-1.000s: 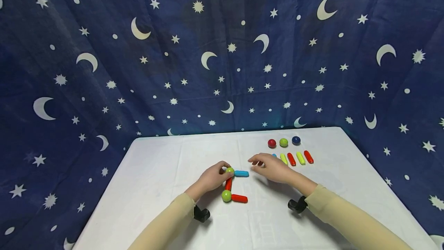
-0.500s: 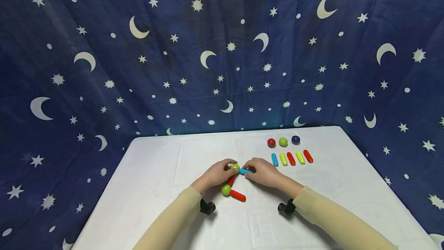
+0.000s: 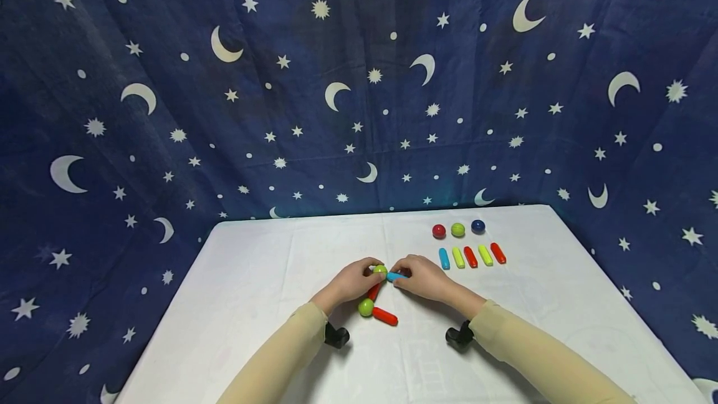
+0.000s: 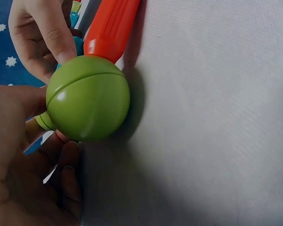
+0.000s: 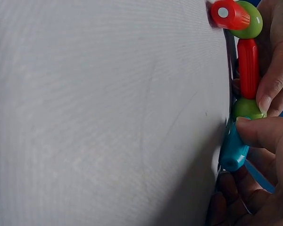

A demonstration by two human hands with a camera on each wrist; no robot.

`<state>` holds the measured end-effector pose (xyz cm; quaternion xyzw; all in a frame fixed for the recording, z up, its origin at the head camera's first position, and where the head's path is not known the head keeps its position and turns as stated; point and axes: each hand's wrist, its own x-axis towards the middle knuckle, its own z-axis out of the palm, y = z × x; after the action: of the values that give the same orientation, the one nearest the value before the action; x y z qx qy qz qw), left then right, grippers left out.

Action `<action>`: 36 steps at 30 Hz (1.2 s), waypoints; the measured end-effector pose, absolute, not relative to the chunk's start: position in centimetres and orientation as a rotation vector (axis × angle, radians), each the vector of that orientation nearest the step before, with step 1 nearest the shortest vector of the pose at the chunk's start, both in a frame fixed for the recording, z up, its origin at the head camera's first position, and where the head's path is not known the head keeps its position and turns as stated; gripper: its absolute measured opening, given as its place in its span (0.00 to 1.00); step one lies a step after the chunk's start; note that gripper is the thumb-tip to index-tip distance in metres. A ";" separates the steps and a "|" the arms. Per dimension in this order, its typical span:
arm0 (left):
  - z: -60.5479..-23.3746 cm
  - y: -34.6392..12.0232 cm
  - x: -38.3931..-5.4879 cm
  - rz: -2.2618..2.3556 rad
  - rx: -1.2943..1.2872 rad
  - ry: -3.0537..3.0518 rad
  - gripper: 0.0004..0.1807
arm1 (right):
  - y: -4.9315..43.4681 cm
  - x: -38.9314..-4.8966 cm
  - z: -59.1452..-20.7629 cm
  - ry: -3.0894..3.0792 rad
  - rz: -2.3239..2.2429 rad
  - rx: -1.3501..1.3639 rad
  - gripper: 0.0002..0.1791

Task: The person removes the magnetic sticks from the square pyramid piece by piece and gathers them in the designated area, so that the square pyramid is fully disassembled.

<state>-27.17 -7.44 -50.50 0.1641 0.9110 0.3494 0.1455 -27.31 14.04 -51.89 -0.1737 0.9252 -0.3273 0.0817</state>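
Observation:
My left hand (image 3: 354, 279) pinches the far green ball (image 3: 380, 270) of a joined piece on the white table. From that ball a red rod (image 3: 374, 292) runs to a second green ball (image 3: 366, 307), which has another red rod (image 3: 385, 316) pointing right. My right hand (image 3: 424, 277) grips a blue rod (image 5: 236, 149) at the far ball's right side, thumb on top. In the right wrist view the blue rod's end meets the green ball (image 5: 247, 108). The near green ball (image 4: 88, 98) fills the middle of the left wrist view and partly hides the right hand.
At the back right of the table (image 3: 252, 304) lie a red ball (image 3: 439, 230), a green ball (image 3: 457, 229) and a dark blue ball (image 3: 478, 226). In front of them is a row of blue, yellow and red rods (image 3: 470, 257). A starry curtain (image 3: 314, 111) hangs behind.
The right hand has moved left and taken hold of the blue rod. The left hand and the far ball have shifted slightly right, turning the piece. The last half second shows little movement.

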 end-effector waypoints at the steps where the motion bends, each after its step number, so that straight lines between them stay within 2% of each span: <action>1: -50.5 -7.4 -27.2 1.004 0.471 2.627 0.19 | 14.0 -27.3 -51.9 2.763 -0.983 -0.514 0.06; 36: -50.7 -7.3 -27.1 1.017 0.451 2.625 0.19 | 15.0 -27.6 -52.0 2.661 -1.093 -0.505 0.09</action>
<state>-27.11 -7.27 -50.73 0.1564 0.9111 0.3529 0.1447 -27.56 15.03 -52.01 -0.1719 0.9055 -0.3721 0.1102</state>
